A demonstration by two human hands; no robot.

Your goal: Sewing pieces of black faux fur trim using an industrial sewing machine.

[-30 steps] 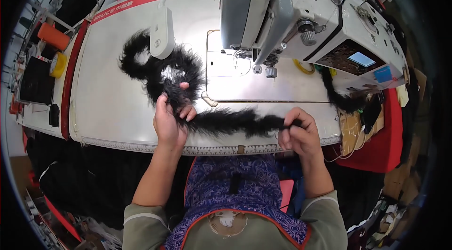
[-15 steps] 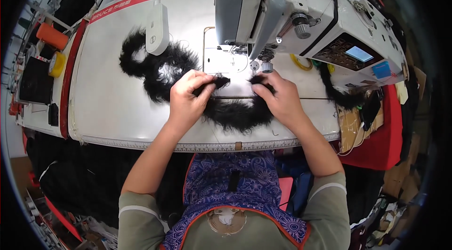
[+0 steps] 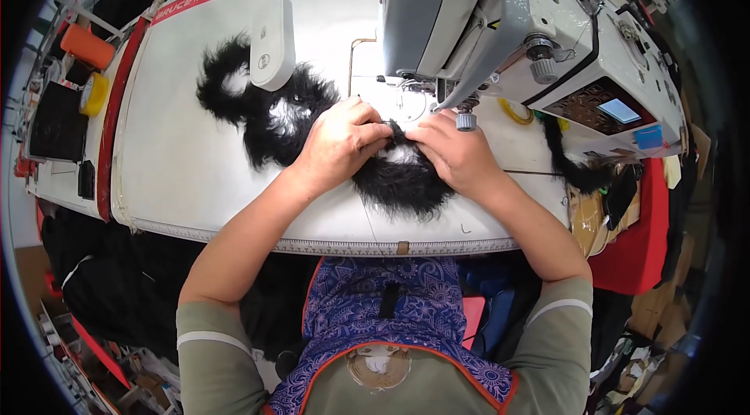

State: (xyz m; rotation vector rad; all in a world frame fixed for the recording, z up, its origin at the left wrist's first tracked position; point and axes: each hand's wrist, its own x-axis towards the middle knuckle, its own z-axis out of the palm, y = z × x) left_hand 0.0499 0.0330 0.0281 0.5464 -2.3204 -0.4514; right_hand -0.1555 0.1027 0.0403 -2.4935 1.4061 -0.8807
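Note:
A long strip of black fur trim (image 3: 402, 184) lies on the white sewing table, with a loop in front of my hands and more curls off to the left. My left hand (image 3: 344, 141) pinches one end of the strip. Close against it, my right hand (image 3: 455, 151) pinches the other end, so the two ends meet between my fingertips. Both hands are just in front of the needle area of the sewing machine (image 3: 500, 32). The exact join of the ends is partly hidden by my fingers.
A white lamp head (image 3: 272, 44) hangs over the left part of the fur. Another black fur piece (image 3: 574, 165) hangs at the table's right side, near a yellow ring (image 3: 516, 111). A measuring tape (image 3: 328, 247) runs along the front edge. Yellow tape (image 3: 94, 95) stands far left.
My hands have come together, bringing the two fur ends from a gap into contact. The loop of fur between them has narrowed. The view has shifted slightly.

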